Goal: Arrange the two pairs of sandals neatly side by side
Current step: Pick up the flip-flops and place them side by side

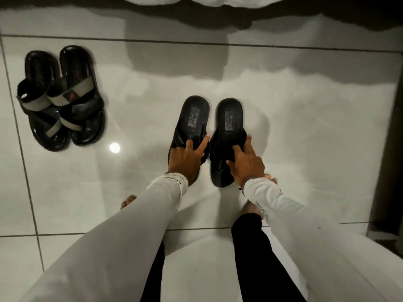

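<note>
Two plain black sandals lie side by side on the white tiled floor in front of me, heels pointing away. My left hand (187,159) grips the strap end of the left black sandal (193,118). My right hand (245,163) grips the strap end of the right black sandal (230,120), which looks slightly blurred. Far to the left sits the second pair (61,99): glossy black sandals with grey straps, close together and overlapping a little. Both arms wear white sleeves.
Glossy white tiles (316,138) with dark grout lines cover the floor. White fabric (218,1) hangs along the top edge, casting a shadow. A dark upright edge (390,149) stands at the right. My bare feet (128,201) and dark trousers show below.
</note>
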`<state>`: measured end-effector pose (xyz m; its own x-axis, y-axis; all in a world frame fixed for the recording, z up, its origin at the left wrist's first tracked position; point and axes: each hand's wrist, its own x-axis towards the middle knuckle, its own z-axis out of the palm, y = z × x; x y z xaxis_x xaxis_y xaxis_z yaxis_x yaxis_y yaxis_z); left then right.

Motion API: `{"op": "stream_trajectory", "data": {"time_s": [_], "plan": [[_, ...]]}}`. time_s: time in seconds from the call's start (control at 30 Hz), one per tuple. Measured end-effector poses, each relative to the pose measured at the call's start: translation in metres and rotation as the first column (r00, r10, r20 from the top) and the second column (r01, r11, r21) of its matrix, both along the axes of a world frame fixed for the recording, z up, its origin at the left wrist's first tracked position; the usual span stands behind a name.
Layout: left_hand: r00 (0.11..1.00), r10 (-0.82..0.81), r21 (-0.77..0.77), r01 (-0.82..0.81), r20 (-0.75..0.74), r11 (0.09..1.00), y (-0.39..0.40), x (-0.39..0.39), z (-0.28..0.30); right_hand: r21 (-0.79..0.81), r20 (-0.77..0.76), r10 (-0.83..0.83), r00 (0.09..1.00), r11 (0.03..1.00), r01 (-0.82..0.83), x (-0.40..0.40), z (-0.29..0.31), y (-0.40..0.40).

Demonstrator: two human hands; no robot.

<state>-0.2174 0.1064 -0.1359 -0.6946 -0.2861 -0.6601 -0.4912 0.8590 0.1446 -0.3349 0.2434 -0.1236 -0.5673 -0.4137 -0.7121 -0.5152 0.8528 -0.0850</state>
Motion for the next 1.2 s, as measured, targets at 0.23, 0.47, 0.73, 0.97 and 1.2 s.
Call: {"op": "stream_trajectory", "data": {"time_s": [0.23,0.47,0.73,0.97,1.2], "plan": [[0.997,0.08,0.046,-0.08,0.008,0.996,0.039,-0.075,0.002,0.004,0.045,-0.098,0.994,0.995,0.098,-0.077,0.0,0.032],[0.994,0.114,0.061,-0.114,0.001,0.992,0.071,-0.132,0.002,-0.014,0.077,-0.154,0.985,0.988,0.155,-0.137,-0.004,0.059],[0.98,0.198,0.111,-0.196,-0.009,0.974,0.075,-0.178,0.002,-0.056,0.072,-0.185,0.98,0.98,0.19,-0.184,-0.008,0.065],[0.981,0.188,0.111,-0.184,-0.034,0.977,0.073,-0.207,0.004,-0.056,0.073,-0.201,0.977,0.977,0.205,-0.213,-0.004,0.061],[0.99,0.133,0.217,-0.119,-0.052,0.969,0.062,-0.2,0.009,-0.028,0.077,-0.181,0.98,0.983,0.183,-0.213,0.006,0.052]]}}
